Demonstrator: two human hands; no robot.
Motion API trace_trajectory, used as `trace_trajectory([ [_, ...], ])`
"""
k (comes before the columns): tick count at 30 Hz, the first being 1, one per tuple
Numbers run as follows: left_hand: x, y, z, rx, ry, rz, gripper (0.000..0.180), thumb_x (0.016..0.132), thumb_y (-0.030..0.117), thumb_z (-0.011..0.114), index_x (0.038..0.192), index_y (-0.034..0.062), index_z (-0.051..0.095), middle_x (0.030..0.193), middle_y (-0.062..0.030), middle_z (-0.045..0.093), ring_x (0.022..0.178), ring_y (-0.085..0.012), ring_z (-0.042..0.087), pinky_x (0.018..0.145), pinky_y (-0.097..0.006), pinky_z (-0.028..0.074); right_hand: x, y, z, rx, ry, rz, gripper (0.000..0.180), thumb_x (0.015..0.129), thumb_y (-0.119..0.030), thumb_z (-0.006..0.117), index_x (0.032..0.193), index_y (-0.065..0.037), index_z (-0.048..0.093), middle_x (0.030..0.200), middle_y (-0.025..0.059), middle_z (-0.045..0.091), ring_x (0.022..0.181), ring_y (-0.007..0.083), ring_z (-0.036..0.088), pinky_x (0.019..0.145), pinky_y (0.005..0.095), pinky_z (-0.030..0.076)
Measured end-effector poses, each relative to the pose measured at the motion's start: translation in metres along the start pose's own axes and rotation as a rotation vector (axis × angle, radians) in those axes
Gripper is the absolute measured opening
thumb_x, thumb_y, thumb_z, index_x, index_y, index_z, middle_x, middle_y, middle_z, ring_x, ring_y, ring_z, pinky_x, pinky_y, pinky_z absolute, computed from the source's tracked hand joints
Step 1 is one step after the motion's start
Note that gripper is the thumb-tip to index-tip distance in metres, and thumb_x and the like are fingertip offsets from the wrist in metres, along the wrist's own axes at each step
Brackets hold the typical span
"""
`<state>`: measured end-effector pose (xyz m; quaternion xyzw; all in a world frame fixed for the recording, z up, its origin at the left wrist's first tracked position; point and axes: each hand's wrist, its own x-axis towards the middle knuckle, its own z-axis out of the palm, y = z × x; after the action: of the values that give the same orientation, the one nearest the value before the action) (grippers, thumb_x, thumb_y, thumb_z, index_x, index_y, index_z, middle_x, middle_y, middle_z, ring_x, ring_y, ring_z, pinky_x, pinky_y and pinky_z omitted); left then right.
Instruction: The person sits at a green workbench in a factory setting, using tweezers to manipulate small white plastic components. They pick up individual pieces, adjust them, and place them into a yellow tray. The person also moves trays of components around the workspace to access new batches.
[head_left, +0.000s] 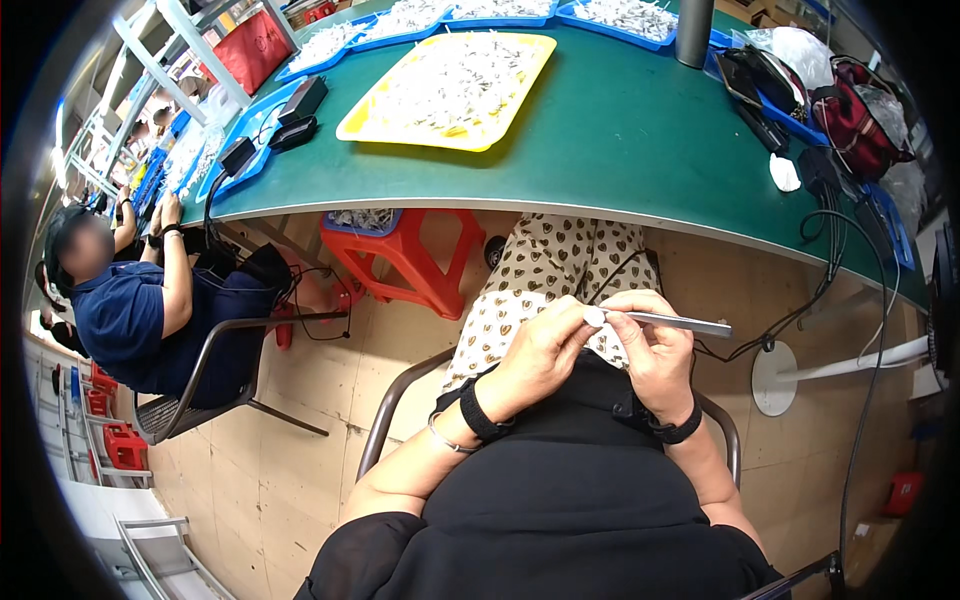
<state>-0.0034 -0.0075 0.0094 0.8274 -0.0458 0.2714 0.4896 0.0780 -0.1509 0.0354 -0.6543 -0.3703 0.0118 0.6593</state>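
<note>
"What do we see, starting left?"

"A seated person [185,305] at the left edge, then a red stool [393,265], then a yellow tray [475,143] of small white bits on the green tabletop [630,150], upper centre."

"And our grip?"

"Right of centre, our left hand [540,348] pinches a white piece [594,316]; beside it, our right hand [658,352] pinches a thin grey tool [690,323]. We can't tell whether the tool touches the piece."

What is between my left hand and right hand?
A small white piece sits between your left hand and right hand, in the head view.
</note>
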Motion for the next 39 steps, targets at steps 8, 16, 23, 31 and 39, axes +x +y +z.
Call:
trace_trajectory([
  [8, -0.0004, -0.0005, -0.0005, 0.014, -0.007, -0.008, 0.009, 0.090, 0.002, 0.063, 0.100, 0.0028, 0.061, 0.082, -0.0122, 0.056, 0.076, -0.0319, 0.058, 0.066, -0.039, 0.047, 0.0009, -0.0013, 0.0000, 0.019, -0.015, 0.017, 0.006, 0.090, -0.002, 0.068, 0.095, 0.001, 0.068, 0.088, 0.0084, 0.068, 0.076, 0.0159, 0.064, 0.067, 0.0269, 0.051],
  [16, -0.0005, -0.0016, -0.0011, 0.032, -0.007, 0.025, 0.008, 0.091, 0.003, 0.063, 0.099, 0.0033, 0.061, 0.082, -0.0119, 0.056, 0.075, -0.0322, 0.058, 0.065, -0.039, 0.047, 0.0000, -0.0010, -0.0013, 0.009, -0.016, 0.044, 0.005, 0.090, -0.001, 0.068, 0.094, 0.001, 0.069, 0.087, 0.0077, 0.068, 0.073, 0.0143, 0.064, 0.065, 0.0259, 0.050],
  [23, 0.0004, -0.0016, -0.0015, 0.021, -0.010, 0.027, 0.008, 0.091, 0.003, 0.063, 0.098, 0.0028, 0.060, 0.083, -0.0122, 0.056, 0.076, -0.0324, 0.059, 0.065, -0.039, 0.047, -0.0001, -0.0015, -0.0013, 0.016, -0.009, 0.073, 0.005, 0.090, -0.001, 0.067, 0.094, 0.001, 0.069, 0.085, 0.0064, 0.067, 0.070, 0.0120, 0.062, 0.062, 0.0244, 0.048],
  [31, 0.0010, -0.0013, -0.0014, 0.013, -0.001, 0.041, 0.008, 0.091, 0.001, 0.062, 0.098, 0.0021, 0.059, 0.084, -0.0127, 0.056, 0.076, -0.0328, 0.058, 0.066, -0.039, 0.047, 0.0001, -0.0006, -0.0014, 0.019, -0.003, 0.078, 0.004, 0.090, -0.001, 0.067, 0.093, 0.001, 0.069, 0.081, 0.0050, 0.066, 0.066, 0.0095, 0.060, 0.058, 0.0231, 0.046],
  [39, -0.0014, -0.0033, 0.0000, -0.006, -0.035, -0.001, 0.009, 0.090, 0.000, 0.062, 0.097, 0.0013, 0.059, 0.084, -0.0131, 0.055, 0.077, -0.0333, 0.057, 0.068, -0.039, 0.047, 0.0036, -0.0042, -0.0041, -0.028, -0.057, 0.028, 0.004, 0.091, 0.000, 0.065, 0.091, 0.002, 0.068, 0.080, 0.0057, 0.066, 0.065, 0.0111, 0.061, 0.057, 0.0240, 0.047],
])
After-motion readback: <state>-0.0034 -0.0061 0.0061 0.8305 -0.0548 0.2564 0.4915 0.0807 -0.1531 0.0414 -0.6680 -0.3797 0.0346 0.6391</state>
